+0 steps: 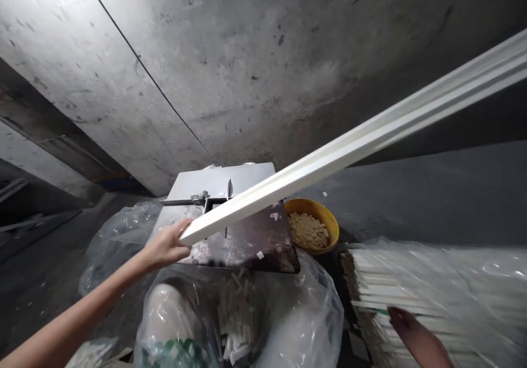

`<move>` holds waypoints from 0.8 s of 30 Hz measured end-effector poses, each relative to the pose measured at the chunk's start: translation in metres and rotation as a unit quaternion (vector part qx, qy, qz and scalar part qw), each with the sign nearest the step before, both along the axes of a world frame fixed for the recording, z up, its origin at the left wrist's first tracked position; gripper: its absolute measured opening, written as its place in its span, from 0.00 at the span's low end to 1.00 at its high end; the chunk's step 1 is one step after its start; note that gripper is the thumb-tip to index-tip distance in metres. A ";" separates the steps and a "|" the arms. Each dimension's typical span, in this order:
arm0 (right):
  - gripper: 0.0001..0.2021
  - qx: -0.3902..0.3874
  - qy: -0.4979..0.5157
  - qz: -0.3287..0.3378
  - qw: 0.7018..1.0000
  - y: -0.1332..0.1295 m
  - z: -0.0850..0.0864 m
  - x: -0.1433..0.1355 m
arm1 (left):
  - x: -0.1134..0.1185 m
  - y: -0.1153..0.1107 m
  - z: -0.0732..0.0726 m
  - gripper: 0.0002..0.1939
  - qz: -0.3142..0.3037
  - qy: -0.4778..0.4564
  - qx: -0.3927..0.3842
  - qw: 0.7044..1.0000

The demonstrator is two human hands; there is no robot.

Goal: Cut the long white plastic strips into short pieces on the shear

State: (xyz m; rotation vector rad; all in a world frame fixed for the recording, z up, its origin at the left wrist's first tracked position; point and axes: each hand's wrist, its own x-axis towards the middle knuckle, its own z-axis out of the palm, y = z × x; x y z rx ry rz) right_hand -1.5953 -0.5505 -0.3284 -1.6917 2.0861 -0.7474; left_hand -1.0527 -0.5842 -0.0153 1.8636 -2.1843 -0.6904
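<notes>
My left hand [171, 244] is closed on the near end of a long white strip bundle [329, 156], which slants up to the right past the frame edge. Beneath the strips is a saw table [247, 241] with a thin upright blade [229, 188] and a metal fitting [200, 196]. A small white offcut [260, 255] lies on its front part. At the lower right, my right hand [411, 332] is blurred over a stack of white strips [382, 285] partly covered in clear plastic; its fingers cannot be made out.
A yellow bucket [334, 222] of small pale pieces stands right of the saw table. Clear plastic [321, 296] covers my legs, with offcuts [236, 313] between them. More plastic [119, 241] lies left. A grey wall [230, 66] rises behind.
</notes>
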 end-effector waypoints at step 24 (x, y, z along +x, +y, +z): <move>0.26 -0.262 0.241 0.321 0.878 -0.097 0.186 0.159 | -0.067 -0.076 -0.078 0.24 -0.241 -0.091 0.002 0.966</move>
